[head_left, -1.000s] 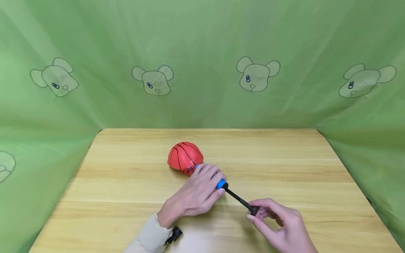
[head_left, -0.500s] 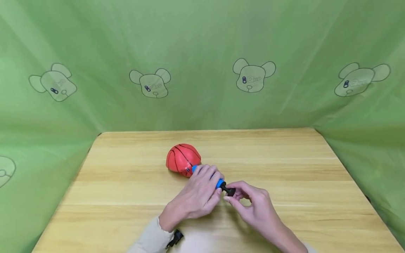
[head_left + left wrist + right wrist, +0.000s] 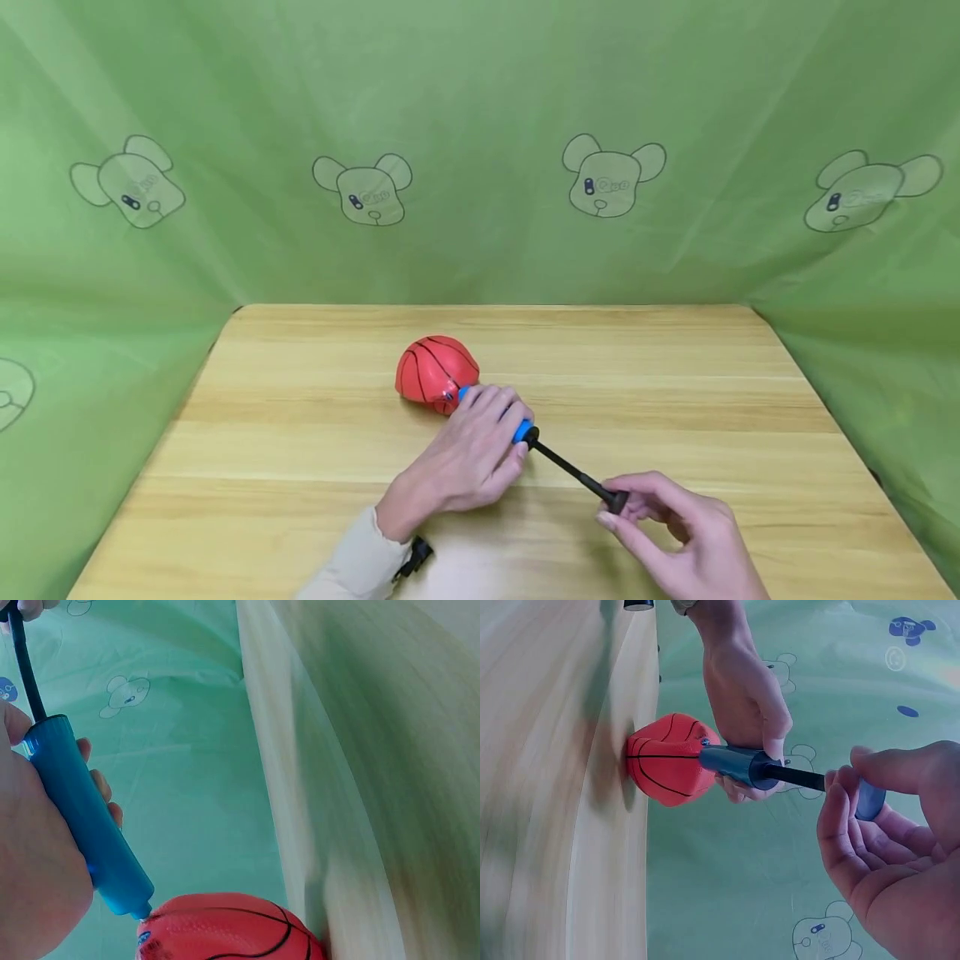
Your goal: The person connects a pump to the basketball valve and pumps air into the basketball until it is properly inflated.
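My left hand [image 3: 472, 454] is wrapped round the blue barrel of a hand air pump [image 3: 94, 821]. The pump's nozzle meets a red ball [image 3: 435, 372] with black basketball lines, which looks only partly inflated, its side dented. At the other end, my right hand [image 3: 686, 529] pinches the black knob of the pump's plunger between thumb and fingers. The plunger rod [image 3: 558, 460] stands well drawn out of the barrel, slanting down to the right in the head view. In the right wrist view, the left hand [image 3: 742, 697] holds the barrel from behind.
The wooden table [image 3: 300, 450] lies beneath both hands. Green curtains [image 3: 480, 250] with printed bear heads hang behind it and on both sides. A black device [image 3: 415, 558] sits at the left wrist, beside a light sleeve [image 3: 360, 554].
My right hand pushed the plunger nearly all the way into the barrel, then drew it back out toward the lower right. The left hand and ball have hardly moved.
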Motion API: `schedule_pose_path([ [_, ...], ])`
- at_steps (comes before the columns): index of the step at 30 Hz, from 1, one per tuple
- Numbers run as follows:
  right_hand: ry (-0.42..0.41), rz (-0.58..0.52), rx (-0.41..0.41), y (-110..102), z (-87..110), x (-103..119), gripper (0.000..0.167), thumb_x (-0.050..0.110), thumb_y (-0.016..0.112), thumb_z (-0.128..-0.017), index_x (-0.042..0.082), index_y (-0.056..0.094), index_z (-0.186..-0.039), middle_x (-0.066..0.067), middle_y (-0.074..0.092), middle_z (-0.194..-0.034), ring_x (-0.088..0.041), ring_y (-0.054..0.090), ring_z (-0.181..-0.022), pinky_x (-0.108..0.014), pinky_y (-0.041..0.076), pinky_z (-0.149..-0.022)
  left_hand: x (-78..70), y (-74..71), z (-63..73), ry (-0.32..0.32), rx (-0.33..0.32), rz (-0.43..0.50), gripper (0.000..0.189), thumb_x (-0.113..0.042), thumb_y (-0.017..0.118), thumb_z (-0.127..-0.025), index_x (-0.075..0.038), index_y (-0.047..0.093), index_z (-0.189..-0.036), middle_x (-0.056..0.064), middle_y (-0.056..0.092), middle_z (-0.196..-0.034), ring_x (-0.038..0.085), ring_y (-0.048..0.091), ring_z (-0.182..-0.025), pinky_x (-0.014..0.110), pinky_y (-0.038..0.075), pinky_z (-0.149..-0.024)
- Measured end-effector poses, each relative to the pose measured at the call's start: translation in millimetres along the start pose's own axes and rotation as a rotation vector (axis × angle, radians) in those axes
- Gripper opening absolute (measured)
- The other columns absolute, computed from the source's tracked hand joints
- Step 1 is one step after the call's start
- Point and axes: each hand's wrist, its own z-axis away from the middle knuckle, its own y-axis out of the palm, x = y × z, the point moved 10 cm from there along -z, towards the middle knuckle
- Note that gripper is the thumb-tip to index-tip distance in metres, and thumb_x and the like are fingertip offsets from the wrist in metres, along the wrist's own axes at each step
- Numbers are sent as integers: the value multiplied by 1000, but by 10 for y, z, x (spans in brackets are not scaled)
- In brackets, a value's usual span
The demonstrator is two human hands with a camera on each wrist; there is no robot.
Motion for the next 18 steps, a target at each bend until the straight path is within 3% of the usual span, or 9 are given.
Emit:
schedule_pose_path([
  [5, -85, 14, -5, 103, -57, -21, 44, -14, 84, -72, 6, 71, -109, 1, 74, -87, -8, 69, -75, -18, 56, -73, -67, 19, -9, 5, 2, -8, 30, -30, 34, -98, -13, 55, -110, 0, 50, -104, 20, 49, -100, 38, 38, -98],
  [13, -45, 67, 5, 395, -258, -258, 36, -8, 84, -76, 8, 72, -107, 2, 74, -87, -8, 68, -73, -20, 57, -74, -71, 91, 5, -6, 42, -7, 37, -35, 27, -103, -14, 56, -113, 0, 51, -108, 20, 48, -102, 38, 36, -98],
  [18, -32, -31, 3, 354, -207, -321, 39, -14, 80, -77, 6, 71, -109, -5, 73, -88, -10, 68, -74, -21, 58, -72, -80, 116, 19, 32, 94, 29, 38, -43, 32, -109, -17, 56, -125, -3, 52, -116, 17, 49, -112, 36, 36, -104],
])
